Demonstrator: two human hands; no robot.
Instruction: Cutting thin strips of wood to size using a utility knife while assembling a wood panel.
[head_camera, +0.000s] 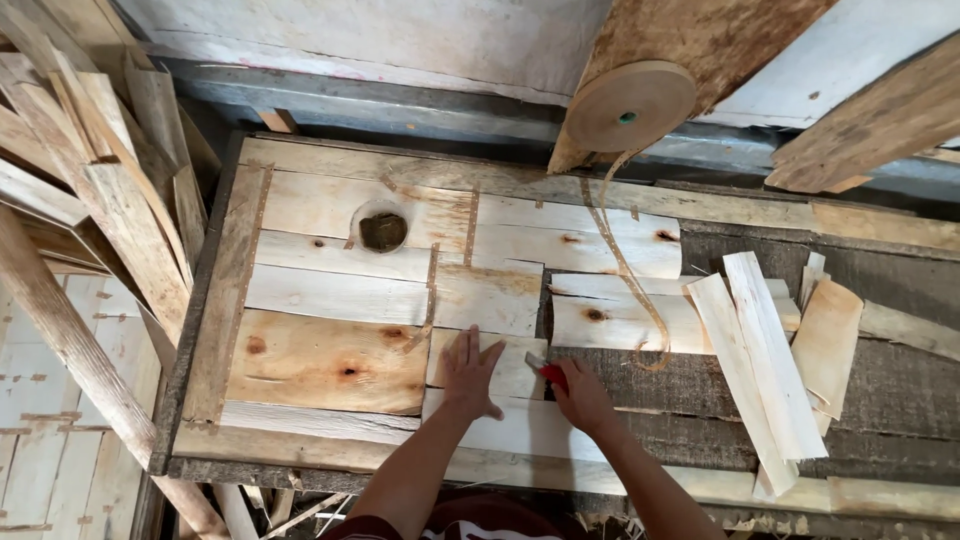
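between both hands' fingers (478, 350): veneer piece (515, 368)

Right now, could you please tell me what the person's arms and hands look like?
Both forearms are bare, with no sleeves reaching them. The left hand and right hand wear no gloves, and no rings, watch or bands can be made out. Dark red clothing with white marks shows at the bottom edge.
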